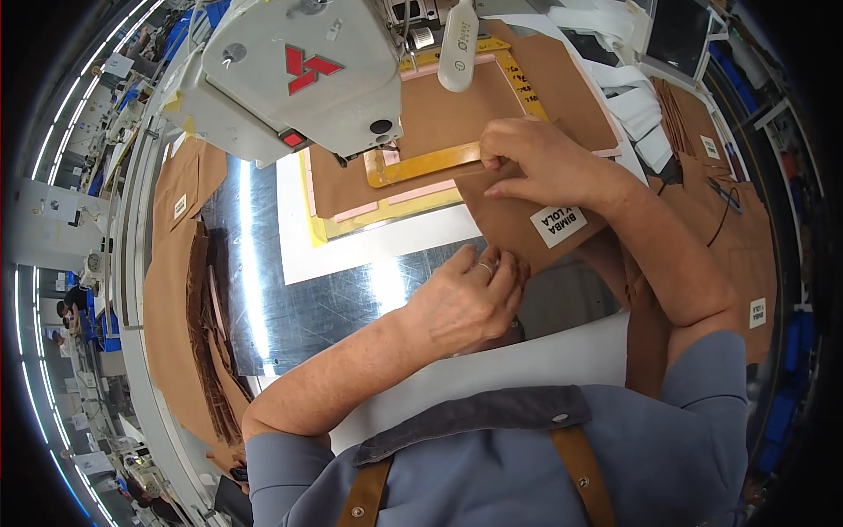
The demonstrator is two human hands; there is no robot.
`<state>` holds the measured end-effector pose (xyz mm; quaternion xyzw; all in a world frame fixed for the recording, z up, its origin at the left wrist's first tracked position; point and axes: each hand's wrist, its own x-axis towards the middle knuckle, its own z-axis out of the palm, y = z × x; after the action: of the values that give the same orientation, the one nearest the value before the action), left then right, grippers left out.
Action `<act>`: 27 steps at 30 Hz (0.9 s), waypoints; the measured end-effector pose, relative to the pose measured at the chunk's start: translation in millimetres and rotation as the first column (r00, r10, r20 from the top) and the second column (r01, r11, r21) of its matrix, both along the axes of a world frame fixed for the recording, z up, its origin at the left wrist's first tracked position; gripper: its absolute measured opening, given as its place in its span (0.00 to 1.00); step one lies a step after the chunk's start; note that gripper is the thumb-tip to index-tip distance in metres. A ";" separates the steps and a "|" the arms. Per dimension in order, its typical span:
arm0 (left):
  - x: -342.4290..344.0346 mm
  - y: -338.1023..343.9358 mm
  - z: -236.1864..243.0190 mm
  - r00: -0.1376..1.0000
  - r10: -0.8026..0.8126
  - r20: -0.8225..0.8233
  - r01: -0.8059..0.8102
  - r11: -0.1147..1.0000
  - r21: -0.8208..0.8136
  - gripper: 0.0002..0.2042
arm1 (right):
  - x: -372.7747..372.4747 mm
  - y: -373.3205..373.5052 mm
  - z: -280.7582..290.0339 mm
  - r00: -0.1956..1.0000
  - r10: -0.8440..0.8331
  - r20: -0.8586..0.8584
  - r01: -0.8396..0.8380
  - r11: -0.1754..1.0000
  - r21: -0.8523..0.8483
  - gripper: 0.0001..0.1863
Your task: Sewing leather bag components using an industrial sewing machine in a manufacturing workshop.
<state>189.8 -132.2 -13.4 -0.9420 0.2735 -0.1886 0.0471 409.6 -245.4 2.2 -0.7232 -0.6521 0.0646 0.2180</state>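
Observation:
My left hand (465, 299), wearing a ring, pinches the lower corner of a brown panel (496, 220) with a white printed label (558, 225). My right hand (549, 167) has curled fingers at the panel's upper edge, beside a yellow rectangular frame (426, 161) with dark markings. Under that frame lie a brown sheet (351, 189) and pale pink and yellow layers (318, 230) on a white board (316, 263). A grey sewing machine head (255, 88) with a red emblem hangs over the frame's left side. Its needle area is too small to make out.
Brown piece stacks lie left (176, 316) and right (733, 272) of the shiny metal plate (342, 316). At upper right are white cloth strips (632, 114), a screen (676, 31) and a dark cord (729, 211). Other people (72, 303) sit at stations far left.

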 end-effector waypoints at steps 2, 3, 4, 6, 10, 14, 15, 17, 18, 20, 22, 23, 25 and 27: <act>0.5 0.7 0.7 0.998 -0.049 -0.048 0.052 0.997 0.062 0.15 | 3.1 6.0 6.2 0.961 -0.061 -0.269 0.036 0.995 -0.096 0.16; 1.4 2.2 1.2 0.997 -0.050 -0.053 0.054 0.997 0.063 0.15 | 7.3 9.0 5.3 0.960 -0.062 -0.274 0.037 0.995 -0.095 0.16; 2.8 5.1 2.4 0.999 -0.048 0.020 0.047 0.997 0.054 0.14 | 13.6 13.4 4.5 0.936 -0.036 -0.351 0.026 0.999 -0.033 0.15; 7.6 15.4 6.8 0.995 -0.047 0.088 0.044 0.998 0.046 0.13 | 28.2 25.8 3.2 0.907 -0.054 -0.418 0.077 0.996 0.037 0.14; 29.1 55.1 17.3 0.976 0.113 0.188 -0.106 0.993 -0.046 0.12 | 59.1 66.7 -0.6 0.932 -0.068 -0.356 0.118 0.986 0.120 0.14; 38.1 87.1 0.8 0.943 0.259 0.211 -0.274 0.960 0.049 0.14 | 85.2 117.2 -20.9 0.961 -0.092 -0.262 0.165 0.947 0.274 0.13; 38.3 94.2 -6.5 0.943 0.261 0.208 -0.277 0.959 0.052 0.14 | 89.3 129.7 -24.4 0.972 -0.072 -0.223 0.136 0.948 0.287 0.14; 41.1 105.4 -16.5 0.919 0.336 0.207 -0.351 0.936 0.039 0.16 | 98.4 144.8 -28.1 0.975 -0.077 -0.210 0.133 0.954 0.268 0.15; 42.2 109.0 -17.6 0.919 0.336 0.204 -0.351 0.936 0.039 0.16 | 100.0 151.2 -30.9 0.978 -0.076 -0.195 0.124 0.961 0.248 0.16; 44.5 113.1 -18.7 0.903 0.388 0.186 -0.393 0.919 -0.006 0.17 | 99.0 160.2 -40.0 0.971 -0.124 -0.206 0.174 0.954 0.244 0.17; 45.5 112.9 -18.1 0.907 0.376 0.191 -0.377 0.926 -0.034 0.17 | 98.7 164.7 -44.4 0.962 -0.167 -0.216 0.218 0.945 0.242 0.18; 45.9 112.5 -18.0 0.911 0.363 0.198 -0.357 0.932 -0.064 0.17 | 98.7 165.3 -46.8 0.957 -0.166 -0.238 0.225 0.942 0.249 0.18; 46.1 112.8 -18.7 0.902 0.385 0.197 -0.373 0.923 -0.098 0.15 | 92.1 163.7 -42.4 0.951 -0.162 -0.262 0.230 0.939 0.255 0.19; 46.7 112.5 -20.2 0.894 0.403 0.196 -0.384 0.914 -0.130 0.12 | 90.0 160.7 -34.7 0.947 -0.228 -0.226 0.264 0.954 0.144 0.19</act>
<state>236.5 -19.7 -33.6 -0.9524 0.0618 -0.2896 0.0728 499.6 -84.7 -32.5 -0.7668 -0.5333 0.0549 0.3529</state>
